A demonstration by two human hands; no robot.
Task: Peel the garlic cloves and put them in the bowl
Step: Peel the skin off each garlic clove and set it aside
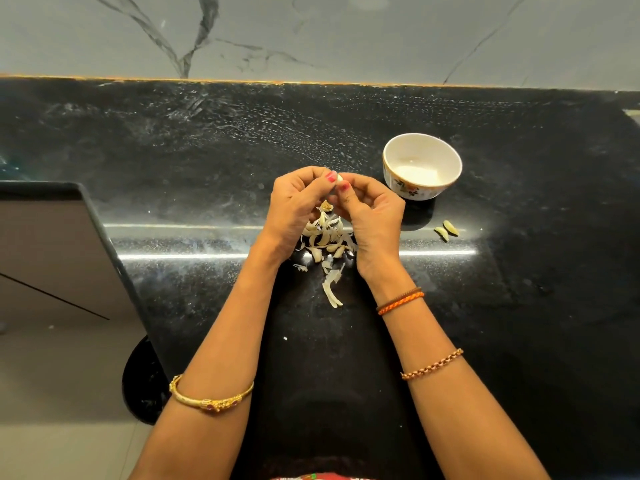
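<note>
**Both hands pinched one garlic clove above a heap of peels**

Nearest the camera, a gold bangle point(211, 396) circled the left forearm and a copper-coloured chain bracelet point(432, 364) the right; farther up the right wrist sat an orange and brown braided thread band point(400, 301). Beyond them, a heap of pale papery garlic peels point(327, 242) lay on the glossy black speckled stone worktop point(173, 161). Above the heap, the left hand point(294, 206) and right hand point(372, 216) met, fingers curled, pinching a small pale garlic clove point(339, 178) between their red-nailed fingertips. Two unpeeled yellowish cloves point(446, 230) lay to the right. Farther back stood a white ceramic bowl with a floral print point(408, 190), near the right hand but apart from it.
</note>
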